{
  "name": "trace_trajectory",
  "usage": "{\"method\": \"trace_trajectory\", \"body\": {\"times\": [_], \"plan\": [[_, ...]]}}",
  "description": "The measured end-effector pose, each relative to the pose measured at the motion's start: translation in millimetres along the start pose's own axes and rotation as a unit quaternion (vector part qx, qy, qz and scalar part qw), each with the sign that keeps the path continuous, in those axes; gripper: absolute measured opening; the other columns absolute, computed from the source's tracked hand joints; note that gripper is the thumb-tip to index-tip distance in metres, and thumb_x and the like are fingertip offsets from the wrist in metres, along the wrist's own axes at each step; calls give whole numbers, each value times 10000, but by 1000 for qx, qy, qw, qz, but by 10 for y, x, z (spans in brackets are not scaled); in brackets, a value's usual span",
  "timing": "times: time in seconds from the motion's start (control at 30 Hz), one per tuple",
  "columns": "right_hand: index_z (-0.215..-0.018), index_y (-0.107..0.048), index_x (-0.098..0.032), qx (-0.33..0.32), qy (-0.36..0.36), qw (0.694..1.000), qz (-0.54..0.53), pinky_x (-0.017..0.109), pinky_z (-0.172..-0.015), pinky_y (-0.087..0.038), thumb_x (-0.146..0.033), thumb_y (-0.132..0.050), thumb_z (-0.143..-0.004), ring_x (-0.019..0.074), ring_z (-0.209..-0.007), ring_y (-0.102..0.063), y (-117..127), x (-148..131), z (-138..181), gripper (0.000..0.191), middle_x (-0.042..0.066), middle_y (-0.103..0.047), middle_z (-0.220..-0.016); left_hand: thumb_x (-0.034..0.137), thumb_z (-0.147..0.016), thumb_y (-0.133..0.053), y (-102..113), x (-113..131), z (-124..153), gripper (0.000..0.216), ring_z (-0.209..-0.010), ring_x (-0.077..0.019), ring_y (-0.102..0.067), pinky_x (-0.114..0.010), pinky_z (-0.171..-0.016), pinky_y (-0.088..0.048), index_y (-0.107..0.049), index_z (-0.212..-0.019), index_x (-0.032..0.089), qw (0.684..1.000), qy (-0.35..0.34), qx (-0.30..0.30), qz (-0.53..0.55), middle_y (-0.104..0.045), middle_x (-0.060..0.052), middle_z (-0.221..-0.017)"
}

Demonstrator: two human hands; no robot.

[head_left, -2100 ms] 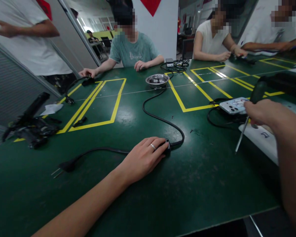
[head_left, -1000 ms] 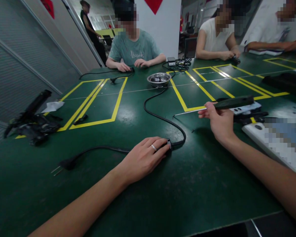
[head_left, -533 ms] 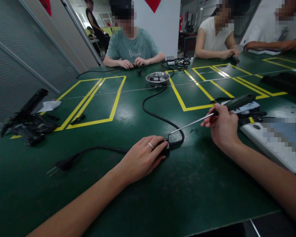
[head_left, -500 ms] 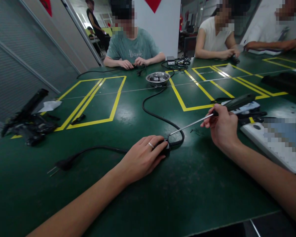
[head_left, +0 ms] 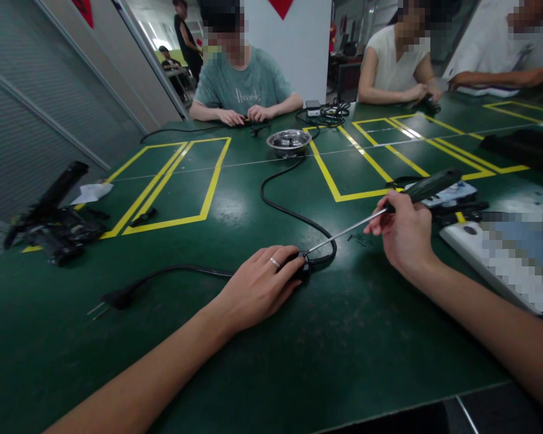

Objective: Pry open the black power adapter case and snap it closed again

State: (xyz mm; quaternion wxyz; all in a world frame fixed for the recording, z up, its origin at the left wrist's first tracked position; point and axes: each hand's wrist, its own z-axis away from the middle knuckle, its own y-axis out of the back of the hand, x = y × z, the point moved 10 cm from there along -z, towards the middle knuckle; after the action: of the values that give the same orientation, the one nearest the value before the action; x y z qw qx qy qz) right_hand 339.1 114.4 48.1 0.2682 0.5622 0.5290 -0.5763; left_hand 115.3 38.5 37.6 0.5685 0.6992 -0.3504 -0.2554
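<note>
My left hand (head_left: 260,286), with a ring on one finger, is closed over a small black box (head_left: 304,272) and presses it on the green table (head_left: 353,343). A black cord (head_left: 278,208) leaves the box on its right and curves away toward the far side. From its left, another length runs to a two-pin plug (head_left: 118,298). In my right hand (head_left: 407,235) is a screwdriver (head_left: 350,229) with a dark green handle. Its metal shaft slants down to the left, and the tip meets the box's top near my left fingertips. Most of the box is hidden under my fingers.
A metal bowl (head_left: 271,146) with small parts stands beyond the cord. Black parts (head_left: 57,232) lie piled at left. A white device (head_left: 489,265) and a phone-like item (head_left: 452,194) lie at right. Several people sit across the table; coiled cables (head_left: 330,114) rest near them.
The screwdriver's tip and my right hand have shifted slightly left; the tip now sits against the box. My left hand stays on the box. A standing person in the background has moved right.
</note>
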Motion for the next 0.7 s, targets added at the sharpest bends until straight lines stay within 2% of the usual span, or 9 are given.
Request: {"method": "trace_trajectory", "body": {"times": [0.3, 0.5, 0.7], "plan": [[-652, -578, -202, -3, 0, 1000, 22, 252, -432, -518, -343, -564, -843, 99, -344, -478, 5, 30, -4, 238, -38, -517, -450, 250, -946, -482, 23, 6, 3, 350, -1150, -263, -535, -462, -978, -482, -482, -1277, 134, 1000, 0, 9, 10, -525, -137, -1307], [-681, -593, -203, -2, -5, 1000, 25, 257, -440, -522, -376, -595, -835, 108, -360, -510, 12, 70, -4, 231, -31, -551, -464, 262, -948, -485, 16, -21, -10, 491, -1190, -258, -523, -448, -1008, -471, -362, -1400, 117, 1000, 8, 11, 22, -520, -144, -1350], [-665, -587, -190, -1, 11, 1000, 22, 240, -394, -485, -357, -593, -836, 104, -346, -503, 13, 29, 2, 239, -33, -537, -441, 256, -952, -476, -16, -14, -9, 428, -1191, -257, -523, -449, -999, -473, -442, -1363, 145, 1000, -2, -3, 18, -507, -134, -1365]]}}
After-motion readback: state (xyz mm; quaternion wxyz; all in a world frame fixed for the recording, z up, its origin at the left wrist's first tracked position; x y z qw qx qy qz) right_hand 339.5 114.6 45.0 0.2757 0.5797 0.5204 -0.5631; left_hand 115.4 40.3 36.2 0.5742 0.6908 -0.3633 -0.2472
